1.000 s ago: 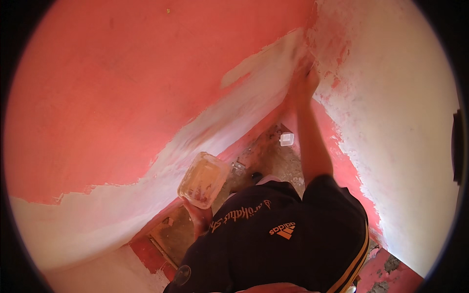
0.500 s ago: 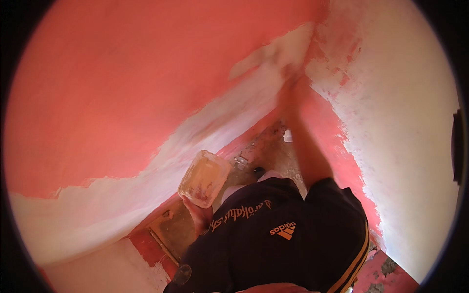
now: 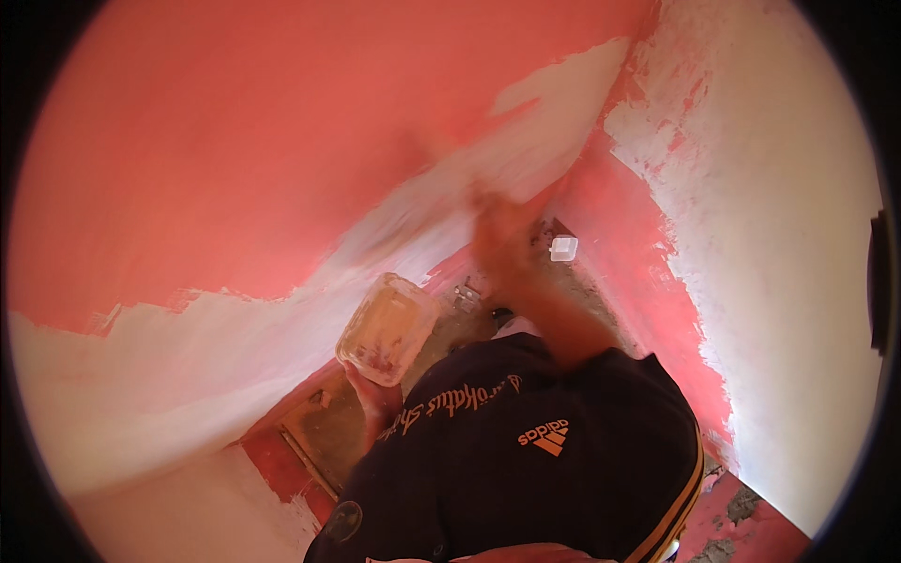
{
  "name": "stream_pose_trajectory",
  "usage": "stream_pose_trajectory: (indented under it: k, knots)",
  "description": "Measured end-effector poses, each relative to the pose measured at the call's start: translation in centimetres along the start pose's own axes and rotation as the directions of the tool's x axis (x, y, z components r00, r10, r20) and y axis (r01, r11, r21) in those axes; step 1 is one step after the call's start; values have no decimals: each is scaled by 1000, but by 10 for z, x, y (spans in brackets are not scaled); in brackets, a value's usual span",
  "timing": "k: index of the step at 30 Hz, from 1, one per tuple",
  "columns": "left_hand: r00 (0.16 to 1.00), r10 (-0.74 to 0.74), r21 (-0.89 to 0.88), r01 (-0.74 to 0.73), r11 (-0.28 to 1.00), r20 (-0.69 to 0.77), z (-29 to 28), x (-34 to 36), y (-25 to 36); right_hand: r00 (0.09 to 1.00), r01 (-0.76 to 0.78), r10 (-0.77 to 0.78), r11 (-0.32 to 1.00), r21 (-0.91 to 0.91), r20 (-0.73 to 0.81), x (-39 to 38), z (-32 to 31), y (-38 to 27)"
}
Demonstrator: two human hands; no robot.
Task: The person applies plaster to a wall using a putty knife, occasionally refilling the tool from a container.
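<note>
My left hand [image 3: 374, 388] grips a rectangular plastic tub [image 3: 389, 330] by its lower edge. Pinkish-red paint is smeared inside the tub, which is tilted so that its inside faces up at me. In front of the left wall [image 3: 225, 169], my right hand [image 3: 497, 225] is smeared by motion, with the forearm stretched out from my dark shirt. Whether its fingers hold anything is too blurred to make out. Red paint covers the upper part of that wall, and a pale band with a ragged border runs along its lower part.
The right wall [image 3: 788, 263] is pale above, with an uneven red band [image 3: 648, 253] along its bottom. A small white container [image 3: 563, 248] stands on the floor near the corner. Small litter [image 3: 465, 296] lies by my feet, and a wooden strip [image 3: 310, 462] is at the lower left.
My right hand has swept from the corner leftward and nearer along the left wall. The tub stays in my left hand, shifted slightly left and up in view. More of the white container shows.
</note>
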State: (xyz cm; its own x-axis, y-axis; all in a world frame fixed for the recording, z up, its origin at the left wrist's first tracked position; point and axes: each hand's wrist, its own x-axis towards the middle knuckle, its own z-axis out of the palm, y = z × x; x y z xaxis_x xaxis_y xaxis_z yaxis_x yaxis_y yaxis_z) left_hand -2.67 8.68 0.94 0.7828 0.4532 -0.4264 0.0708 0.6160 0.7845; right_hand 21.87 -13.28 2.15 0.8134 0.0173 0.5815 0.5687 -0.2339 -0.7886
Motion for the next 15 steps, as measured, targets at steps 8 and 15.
stream_pose_trajectory:
  k: [8, 15]
  knots:
    - [994, 21, -181, -1, 984, 105, -87, -11, 39, 816, -209, 147, 977, -49, -559, 56, 29, -18]
    - [994, -25, -150, 40, 988, 103, -123, -16, 63, 972, -45, 50, 999, 26, -228, -37, 92, -110]
